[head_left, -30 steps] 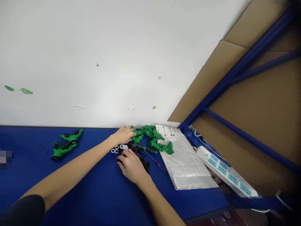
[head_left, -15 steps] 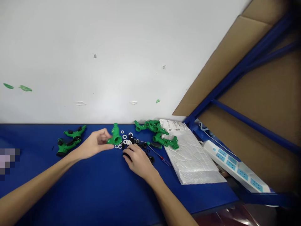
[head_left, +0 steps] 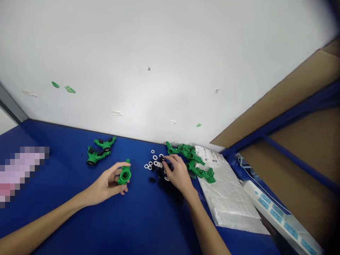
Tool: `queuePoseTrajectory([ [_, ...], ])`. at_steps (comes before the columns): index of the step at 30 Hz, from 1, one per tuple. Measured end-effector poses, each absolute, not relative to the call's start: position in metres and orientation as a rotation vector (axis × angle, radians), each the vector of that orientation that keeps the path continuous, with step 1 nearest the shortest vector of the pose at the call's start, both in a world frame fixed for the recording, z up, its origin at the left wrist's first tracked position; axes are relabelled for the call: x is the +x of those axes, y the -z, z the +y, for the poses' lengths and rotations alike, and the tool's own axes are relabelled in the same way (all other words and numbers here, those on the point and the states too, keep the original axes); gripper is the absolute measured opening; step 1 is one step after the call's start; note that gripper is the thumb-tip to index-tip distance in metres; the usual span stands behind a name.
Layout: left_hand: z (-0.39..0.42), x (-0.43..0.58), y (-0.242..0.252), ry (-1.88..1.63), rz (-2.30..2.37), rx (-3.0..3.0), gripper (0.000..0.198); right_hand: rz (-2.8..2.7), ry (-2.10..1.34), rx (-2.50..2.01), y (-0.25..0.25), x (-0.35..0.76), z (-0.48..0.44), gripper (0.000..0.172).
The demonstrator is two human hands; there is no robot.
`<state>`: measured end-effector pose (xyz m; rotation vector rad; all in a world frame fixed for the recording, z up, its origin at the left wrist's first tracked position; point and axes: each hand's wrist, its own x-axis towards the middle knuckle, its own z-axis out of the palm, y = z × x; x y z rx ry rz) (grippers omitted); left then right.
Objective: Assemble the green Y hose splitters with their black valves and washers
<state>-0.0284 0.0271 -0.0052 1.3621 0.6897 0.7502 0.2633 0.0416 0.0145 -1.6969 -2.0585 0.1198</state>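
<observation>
My left hand (head_left: pixel 108 184) is closed around a green plastic Y-shaped hose connector (head_left: pixel 125 174), with its round opening turned towards me. It is held over the blue table, left of the loose parts. My right hand (head_left: pixel 178 173) has its fingers curled down at a pile of small black parts (head_left: pixel 162 177). Something dark shows between thumb and forefinger, too small to make out. White ring washers (head_left: pixel 155 157) lie scattered just left of these fingers. The right hand and forearm cover part of the pile.
Two green connectors fitted with black parts (head_left: pixel 97 156) lie at the back left. Several bare green connectors (head_left: pixel 186 150) are heaped at the back right, some on a white bubble mailer (head_left: pixel 228 191). A power strip (head_left: pixel 281 216) runs along the right. A white wall (head_left: pixel 159 88) borders the table (head_left: pixel 127 226).
The view has swung left and tilted. My left hand has drawn the green connector back, away from the washers. My right hand has moved further into the black parts, and its fingers have shifted.
</observation>
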Motion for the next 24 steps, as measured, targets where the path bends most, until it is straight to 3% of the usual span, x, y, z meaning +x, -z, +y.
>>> queuePoseTrajectory([
  [9, 0.022, -0.025, 0.005, -0.745, 0.708, 1.315, 0.053, -2.103, -0.276, -1.639, -0.009, 0.275, 0.074, 0.018],
  [14, 0.022, -0.025, 0.003, -0.785, 0.648, 1.309, 0.045, -1.906, -0.285, -1.524, -0.013, 0.275, 0.062, 0.026],
  [19, 0.021, -0.022, 0.006, -0.799, 0.69, 1.348, 0.04, -1.759, -0.592, -1.292, -0.018, 0.26, 0.043, 0.027],
  [24, 0.02, -0.019, 0.008, -0.816, 0.762, 1.332, 0.042, -2.032, -0.664, -1.298, -0.016, 0.237, 0.027, 0.021],
])
